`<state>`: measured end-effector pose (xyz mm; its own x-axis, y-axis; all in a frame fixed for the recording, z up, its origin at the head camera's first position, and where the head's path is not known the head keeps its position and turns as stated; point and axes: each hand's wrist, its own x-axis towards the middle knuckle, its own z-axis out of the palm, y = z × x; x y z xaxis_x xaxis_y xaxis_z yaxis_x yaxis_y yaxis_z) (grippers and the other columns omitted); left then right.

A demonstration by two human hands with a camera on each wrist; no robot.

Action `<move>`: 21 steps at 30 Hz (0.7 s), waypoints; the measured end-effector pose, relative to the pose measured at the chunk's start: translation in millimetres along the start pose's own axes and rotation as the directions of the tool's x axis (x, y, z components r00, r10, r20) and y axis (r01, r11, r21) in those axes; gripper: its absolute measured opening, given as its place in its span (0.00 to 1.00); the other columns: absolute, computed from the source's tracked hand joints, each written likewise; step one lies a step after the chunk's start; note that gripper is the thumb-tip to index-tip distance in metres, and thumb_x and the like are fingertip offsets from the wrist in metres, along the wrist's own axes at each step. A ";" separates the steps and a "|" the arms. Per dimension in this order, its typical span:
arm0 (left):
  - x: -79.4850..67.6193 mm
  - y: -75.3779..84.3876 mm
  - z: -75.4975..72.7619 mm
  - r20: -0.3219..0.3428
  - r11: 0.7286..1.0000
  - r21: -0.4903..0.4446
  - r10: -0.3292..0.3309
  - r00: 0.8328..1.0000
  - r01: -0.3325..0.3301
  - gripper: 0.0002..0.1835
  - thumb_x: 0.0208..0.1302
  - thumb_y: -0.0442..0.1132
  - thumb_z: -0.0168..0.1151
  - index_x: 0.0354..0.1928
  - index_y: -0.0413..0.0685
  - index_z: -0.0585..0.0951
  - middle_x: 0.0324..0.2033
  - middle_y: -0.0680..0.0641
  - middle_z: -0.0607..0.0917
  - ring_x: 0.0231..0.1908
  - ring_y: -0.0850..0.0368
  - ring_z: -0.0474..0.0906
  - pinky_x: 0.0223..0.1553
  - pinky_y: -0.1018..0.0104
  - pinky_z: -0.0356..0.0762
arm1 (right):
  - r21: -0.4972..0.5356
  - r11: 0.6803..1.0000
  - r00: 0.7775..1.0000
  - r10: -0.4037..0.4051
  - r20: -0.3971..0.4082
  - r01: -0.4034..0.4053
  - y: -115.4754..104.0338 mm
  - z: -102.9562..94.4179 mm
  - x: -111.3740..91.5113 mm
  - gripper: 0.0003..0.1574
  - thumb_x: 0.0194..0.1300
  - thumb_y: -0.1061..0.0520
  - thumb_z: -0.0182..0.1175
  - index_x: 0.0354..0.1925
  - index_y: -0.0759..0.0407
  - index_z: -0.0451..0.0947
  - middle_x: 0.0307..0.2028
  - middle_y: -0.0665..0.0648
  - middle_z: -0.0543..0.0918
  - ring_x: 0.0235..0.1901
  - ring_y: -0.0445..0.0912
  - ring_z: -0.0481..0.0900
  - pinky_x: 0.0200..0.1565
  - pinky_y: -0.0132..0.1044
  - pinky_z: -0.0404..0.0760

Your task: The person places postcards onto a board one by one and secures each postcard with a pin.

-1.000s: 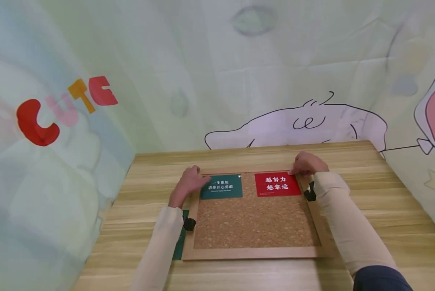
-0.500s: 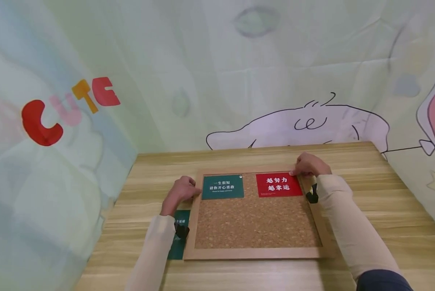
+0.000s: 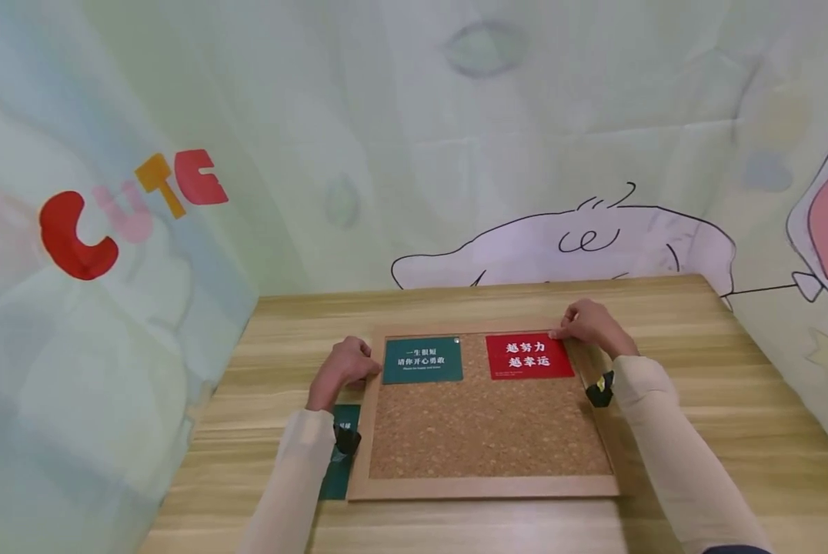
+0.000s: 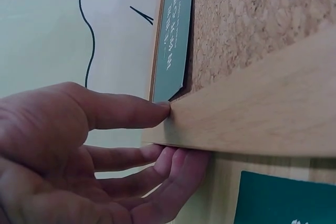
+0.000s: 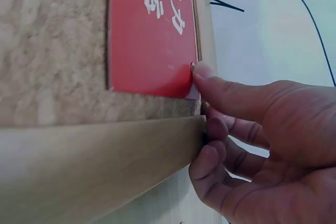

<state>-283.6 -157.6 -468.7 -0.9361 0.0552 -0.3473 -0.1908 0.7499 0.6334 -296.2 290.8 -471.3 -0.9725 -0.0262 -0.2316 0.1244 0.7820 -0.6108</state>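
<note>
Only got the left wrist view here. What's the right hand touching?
Observer: The right hand has its thumb on the red card, near its far right corner.
Operator: Is that up against the green card on the board?
Observer: No, a strip of cork shows between them.
Operator: And the second green card, beside the board: how near does it reach?
Observer: Its near edge is roughly level with the board's near edge.

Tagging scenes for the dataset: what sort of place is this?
Probably a staged indoor corner, perhaps a recording booth: creased, cartoon-printed hangings around a wood-grain table, colorful CUTE lettering at left, and a framed cork board on the table.
</note>
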 end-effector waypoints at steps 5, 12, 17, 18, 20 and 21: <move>-0.9 -1.1 -0.5 -0.002 1.000 -0.019 0.000 1.000 0.000 0.19 0.65 0.35 0.71 0.51 0.30 0.78 0.44 0.33 0.83 0.37 0.45 0.85 0.38 0.55 0.87 | 0.083 0.996 0.999 -0.021 -0.026 0.023 9.1 1.5 -9.5 0.24 0.67 0.46 0.71 0.42 0.66 0.76 0.40 0.63 0.78 0.42 0.55 0.72 0.39 0.41 0.72; -0.1 -0.9 0.2 0.018 0.999 -0.047 -0.009 1.000 0.009 0.19 0.65 0.34 0.71 0.52 0.30 0.76 0.44 0.32 0.82 0.36 0.45 0.87 0.35 0.55 0.87 | 0.191 0.981 0.999 0.028 0.039 -0.035 33.4 -5.2 -38.0 0.40 0.70 0.39 0.67 0.56 0.73 0.67 0.48 0.70 0.78 0.41 0.53 0.80 0.42 0.42 0.84; 0.3 -1.4 -0.8 0.011 0.999 -0.039 -0.010 1.000 0.011 0.17 0.65 0.33 0.71 0.50 0.31 0.78 0.42 0.33 0.83 0.34 0.46 0.87 0.34 0.56 0.87 | 0.376 0.924 0.992 0.020 0.125 -0.066 44.3 -10.6 -67.6 0.45 0.76 0.43 0.62 0.64 0.82 0.62 0.49 0.71 0.82 0.41 0.50 0.85 0.44 0.46 0.87; 0.6 -1.7 -0.5 0.010 0.999 -0.038 -0.010 1.000 0.010 0.17 0.65 0.33 0.71 0.50 0.31 0.78 0.42 0.33 0.83 0.34 0.46 0.87 0.33 0.56 0.87 | 0.410 0.909 0.989 0.013 0.144 -0.072 46.0 -11.2 -74.1 0.45 0.78 0.45 0.60 0.65 0.84 0.60 0.50 0.71 0.82 0.42 0.51 0.86 0.45 0.46 0.87; 1.3 -2.3 -0.2 0.006 0.999 -0.039 -0.003 1.000 0.003 0.17 0.65 0.33 0.71 0.49 0.31 0.78 0.42 0.33 0.84 0.34 0.45 0.87 0.33 0.56 0.87 | 0.459 0.884 0.983 0.008 0.181 -0.092 49.0 -11.2 -86.3 0.45 0.79 0.45 0.58 0.67 0.85 0.59 0.52 0.73 0.82 0.45 0.52 0.87 0.46 0.47 0.87; 1.6 -2.5 -0.1 0.004 0.999 -0.041 -0.001 1.000 0.001 0.16 0.65 0.33 0.71 0.49 0.31 0.78 0.42 0.33 0.84 0.34 0.45 0.88 0.33 0.56 0.87 | 0.485 0.868 0.980 0.005 0.199 -0.103 50.4 -10.4 -92.0 0.45 0.80 0.46 0.57 0.68 0.86 0.58 0.53 0.74 0.81 0.46 0.54 0.87 0.47 0.47 0.86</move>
<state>-284.6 -159.5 -470.7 -0.9347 0.0576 -0.3506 -0.2035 0.7221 0.6611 -202.5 339.1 -472.9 -0.9130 -0.1462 -0.3808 0.3036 0.3798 -0.8738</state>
